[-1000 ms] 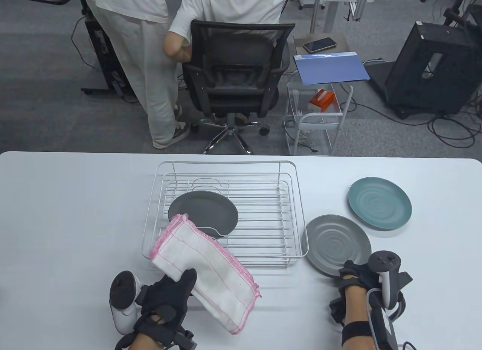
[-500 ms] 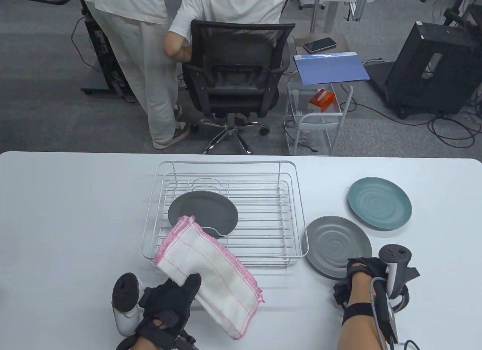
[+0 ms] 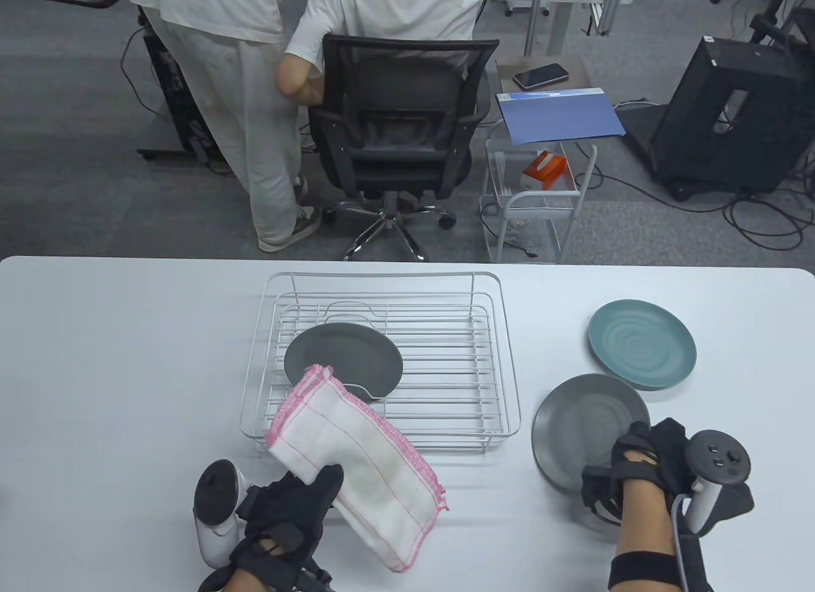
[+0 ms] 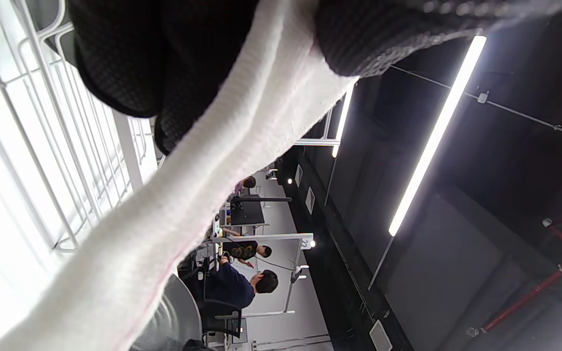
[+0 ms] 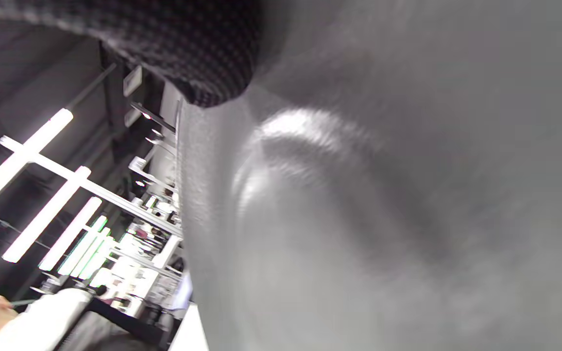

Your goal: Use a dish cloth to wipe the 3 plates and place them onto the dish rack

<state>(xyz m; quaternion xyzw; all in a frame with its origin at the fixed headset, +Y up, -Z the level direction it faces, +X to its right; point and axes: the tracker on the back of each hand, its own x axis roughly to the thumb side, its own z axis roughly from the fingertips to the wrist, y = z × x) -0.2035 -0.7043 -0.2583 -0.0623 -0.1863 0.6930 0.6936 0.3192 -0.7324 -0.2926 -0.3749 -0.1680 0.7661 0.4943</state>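
My left hand point(image 3: 299, 500) grips a folded white dish cloth with pink edging point(image 3: 356, 458); the cloth's far end hangs over the front of the wire dish rack point(image 3: 504, 337). In the left wrist view the cloth point(image 4: 173, 209) runs between my gloved fingers point(image 4: 164, 58). A dark grey plate point(image 3: 347, 356) lies in the rack. My right hand point(image 3: 630, 468) grips the near edge of a lighter grey plate point(image 3: 579, 426) and holds it tilted just right of the rack. That plate's grey surface point(image 5: 359, 219) fills the right wrist view. A teal plate point(image 3: 642, 344) lies flat on the table behind it.
The white table point(image 3: 127, 363) ends at a far edge just behind the rack. Beyond it stand an office chair point(image 3: 398, 127), a small wire cart point(image 3: 535, 197) and two people with their backs turned.
My right hand has closed on the light grey plate's near edge, tilted it up and drawn it to the right. The left hand and the cloth have barely shifted.
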